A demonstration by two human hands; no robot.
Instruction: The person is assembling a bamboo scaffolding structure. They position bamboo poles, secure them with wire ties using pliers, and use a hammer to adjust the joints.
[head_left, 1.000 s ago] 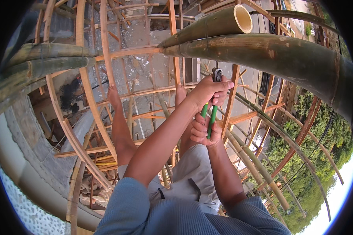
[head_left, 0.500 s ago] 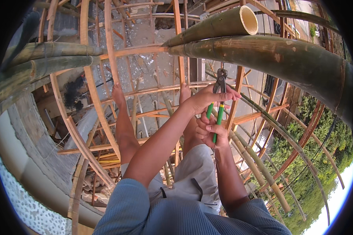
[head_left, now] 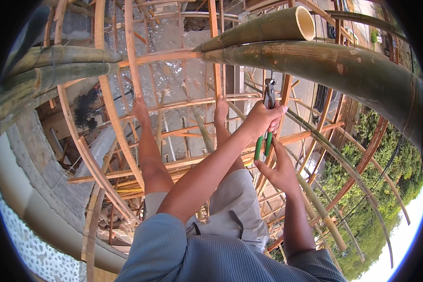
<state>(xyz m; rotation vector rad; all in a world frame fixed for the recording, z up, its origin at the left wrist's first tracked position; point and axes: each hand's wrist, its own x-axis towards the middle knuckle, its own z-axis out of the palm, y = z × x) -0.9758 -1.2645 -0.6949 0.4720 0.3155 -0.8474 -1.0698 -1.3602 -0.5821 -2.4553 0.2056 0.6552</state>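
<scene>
My left hand (head_left: 263,118) is wrapped round the upper grips of a pair of end-cutting pincers (head_left: 270,96) with a dark metal head and green handles. The pincers stand nearly upright, jaws at the top. Those jaws meet a thin wire (head_left: 271,74) that hangs below a thick green bamboo pole (head_left: 324,58); whether they bite on it I cannot tell. My right hand (head_left: 282,170) is open beside the lower handle ends, thumb and fingers apart around them. Its fingertips are partly hidden behind the handles.
A shorter cut bamboo pole (head_left: 263,30) lies on the thick one, bound to it. More bamboo (head_left: 70,77) runs at the left. My bare feet (head_left: 221,107) rest on a wooden lattice (head_left: 183,107) high above rubble-strewn ground. Green foliage (head_left: 380,164) lies at the right.
My right hand has let go of the lower handle and opened, moving right. My left hand has shifted right with the pincers and now grips them more tightly round the handles.
</scene>
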